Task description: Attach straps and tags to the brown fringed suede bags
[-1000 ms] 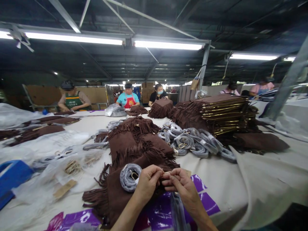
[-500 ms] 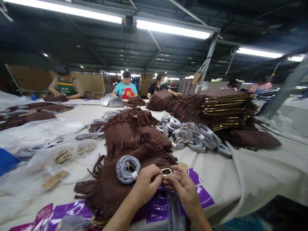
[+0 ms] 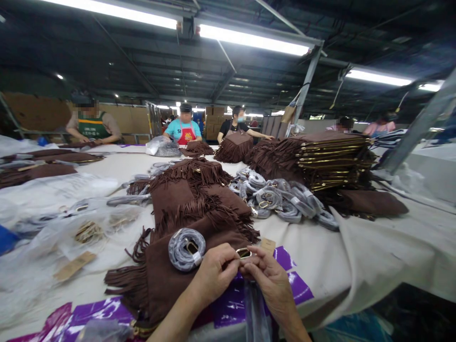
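Gold ring point(image 3: 243, 253) — pinched by both hands point(image 3: 218, 270), nearly closed | plastic-covered strip point(image 3: 255, 308) below, perhaps attached

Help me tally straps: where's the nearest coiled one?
In the head view, the coiled strap lies on brown fringed fabric, just left of the left hand.

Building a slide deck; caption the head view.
Left hand and right hand hold a gold-toned ring near fringed brown pieces.
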Demonstrator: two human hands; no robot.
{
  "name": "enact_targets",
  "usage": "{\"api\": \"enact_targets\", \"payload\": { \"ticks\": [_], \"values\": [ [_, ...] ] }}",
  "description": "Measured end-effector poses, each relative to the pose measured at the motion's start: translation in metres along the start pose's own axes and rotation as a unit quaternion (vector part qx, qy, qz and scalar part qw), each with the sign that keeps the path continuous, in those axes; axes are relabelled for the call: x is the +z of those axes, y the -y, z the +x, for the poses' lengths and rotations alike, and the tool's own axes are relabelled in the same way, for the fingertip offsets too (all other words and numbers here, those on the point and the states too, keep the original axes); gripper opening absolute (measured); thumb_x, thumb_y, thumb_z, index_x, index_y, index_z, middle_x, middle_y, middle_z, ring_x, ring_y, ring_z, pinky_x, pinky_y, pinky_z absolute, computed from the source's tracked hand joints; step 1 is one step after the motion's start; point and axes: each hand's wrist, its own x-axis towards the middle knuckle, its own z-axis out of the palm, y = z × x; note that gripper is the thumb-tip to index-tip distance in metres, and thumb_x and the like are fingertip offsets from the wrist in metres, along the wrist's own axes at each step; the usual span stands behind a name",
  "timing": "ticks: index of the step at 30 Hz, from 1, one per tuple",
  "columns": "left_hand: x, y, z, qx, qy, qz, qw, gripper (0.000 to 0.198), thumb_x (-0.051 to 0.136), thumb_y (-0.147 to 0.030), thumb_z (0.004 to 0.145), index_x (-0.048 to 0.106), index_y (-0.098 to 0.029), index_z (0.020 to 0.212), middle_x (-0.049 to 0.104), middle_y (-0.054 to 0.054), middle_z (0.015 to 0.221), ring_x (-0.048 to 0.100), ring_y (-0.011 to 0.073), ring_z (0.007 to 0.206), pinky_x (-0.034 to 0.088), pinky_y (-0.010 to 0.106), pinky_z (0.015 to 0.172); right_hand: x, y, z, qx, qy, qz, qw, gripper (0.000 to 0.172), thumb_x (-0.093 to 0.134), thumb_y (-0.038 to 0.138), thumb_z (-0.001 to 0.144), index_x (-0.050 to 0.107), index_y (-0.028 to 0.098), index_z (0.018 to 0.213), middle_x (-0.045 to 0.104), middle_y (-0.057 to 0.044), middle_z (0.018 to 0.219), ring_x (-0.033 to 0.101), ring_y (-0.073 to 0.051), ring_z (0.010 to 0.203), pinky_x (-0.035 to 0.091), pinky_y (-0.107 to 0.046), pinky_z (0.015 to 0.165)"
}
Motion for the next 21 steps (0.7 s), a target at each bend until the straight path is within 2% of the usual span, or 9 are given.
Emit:
{"api": "enact_targets", "payload": {
  "ticks": [3, 5, 9, 14, 19, 21],
  "values": [
    [-0.0001, -0.0007, 0.0005, 0.001, 0.002, 0.000, 1.000, 0.022, 0.049, -0.014, 0.085, 0.059, -0.017, 0.065, 0.057, 0.001, 0.069, 0.052, 0.0129, 0.067, 0.038, 0.023, 0.063, 0.0012, 0.0016, -0.0018, 0.020, -0.007, 0.021, 1.000, 0.041, 0.085, 0.054, 0.061, 0.067, 0.019, 0.074, 0.074, -0.004, 0.069, 0.071, -0.021, 0.061, 0.060, -0.031, 0.059],
    [-0.0001, -0.0007, 0.0005, 0.003, 0.005, -0.002, 1.000, 0.023, 0.049, -0.015, 0.085, 0.059, -0.017, 0.065, 0.057, 0.001, 0.069, 0.052, 0.0131, 0.067, 0.038, 0.023, 0.063, -0.0003, 0.0028, -0.0027, 0.023, -0.006, 0.008, 1.000, 0.039, 0.085, 0.053, 0.061, 0.068, 0.019, 0.069, 0.075, -0.006, 0.071, 0.071, -0.021, 0.064, 0.060, -0.030, 0.060],
    [-0.0002, -0.0001, 0.0000, 0.009, 0.009, 0.000, 1.000, 0.022, 0.049, -0.013, 0.085, 0.059, -0.017, 0.066, 0.056, 0.001, 0.069, 0.052, 0.0127, 0.067, 0.037, 0.023, 0.063, -0.0042, 0.0048, -0.0030, -0.008, -0.010, -0.044, 0.999, 0.034, 0.082, 0.053, 0.065, 0.075, 0.021, 0.076, 0.074, -0.004, 0.072, 0.069, -0.020, 0.065, 0.059, -0.031, 0.064],
    [-0.0012, -0.0030, -0.0002, 0.014, 0.023, -0.003, 1.000, 0.022, 0.050, -0.012, 0.085, 0.060, -0.016, 0.066, 0.056, 0.001, 0.069, 0.052, 0.0124, 0.068, 0.036, 0.022, 0.063, -0.0045, 0.0070, -0.0016, -0.073, 0.029, -0.109, 0.991, 0.025, 0.077, 0.047, 0.073, 0.075, 0.022, 0.070, 0.069, -0.002, 0.062, 0.062, -0.018, 0.060, 0.052, -0.027, 0.059],
    [-0.0024, -0.0062, 0.0004, 0.023, 0.024, -0.009, 0.999, 0.023, 0.049, -0.011, 0.084, 0.058, -0.016, 0.064, 0.053, 0.000, 0.067, 0.051, 0.0121, 0.067, 0.036, 0.022, 0.063, -0.0063, 0.0095, -0.0010, -0.134, 0.041, -0.144, 0.980, 0.017, 0.068, 0.040, 0.083, 0.077, 0.026, 0.082, 0.072, -0.005, 0.088, 0.064, -0.023, 0.083, 0.053, -0.031, 0.074],
    [-0.0022, -0.0059, 0.0005, 0.023, 0.026, -0.008, 0.999, 0.023, 0.049, -0.010, 0.084, 0.058, -0.016, 0.064, 0.053, 0.000, 0.067, 0.050, 0.0121, 0.067, 0.035, 0.022, 0.063, -0.0079, 0.0094, -0.0012, -0.137, 0.041, -0.144, 0.979, 0.016, 0.067, 0.039, 0.084, 0.078, 0.027, 0.086, 0.072, -0.004, 0.089, 0.064, -0.023, 0.084, 0.053, -0.031, 0.074]
  ]
}}
